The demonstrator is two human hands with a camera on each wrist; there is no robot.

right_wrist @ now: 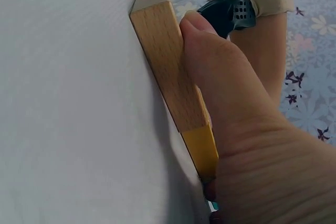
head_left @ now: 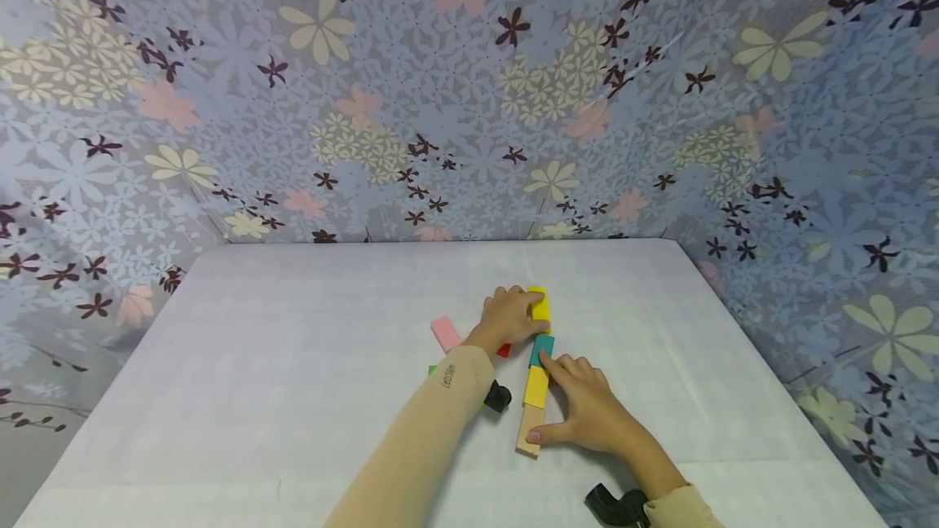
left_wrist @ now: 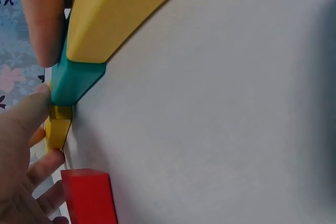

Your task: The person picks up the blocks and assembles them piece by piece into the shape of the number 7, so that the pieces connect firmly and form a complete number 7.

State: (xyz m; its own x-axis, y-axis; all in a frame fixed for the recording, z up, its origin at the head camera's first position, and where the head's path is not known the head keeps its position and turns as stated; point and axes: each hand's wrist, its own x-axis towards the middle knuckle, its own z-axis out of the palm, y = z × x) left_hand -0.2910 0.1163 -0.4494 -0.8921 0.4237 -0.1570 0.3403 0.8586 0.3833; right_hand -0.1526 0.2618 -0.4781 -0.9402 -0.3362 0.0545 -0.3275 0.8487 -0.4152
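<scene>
Blocks form a line on the white table: a bare wooden block [head_left: 531,426] nearest, then a yellow block [head_left: 536,388], a teal block [head_left: 542,349] and a far yellow block [head_left: 540,312]. My left hand [head_left: 506,319] pinches the far yellow block between thumb and fingers, at the teal block's far end. Along the line's right side lies my right hand [head_left: 590,406], spread out. Its thumb touches the wooden block [right_wrist: 168,61], while its index fingertip is at the teal block [left_wrist: 76,82]. The left hand partly covers a red block [left_wrist: 89,198].
Left of the line, a pink block [head_left: 445,334] lies on the white tabletop [head_left: 293,332]. A green block [head_left: 432,369] shows only partly beside the left sleeve [head_left: 425,430]. Black wrist cameras sit on both wrists. Flowered cloth [head_left: 469,104] hangs behind the table and at its sides.
</scene>
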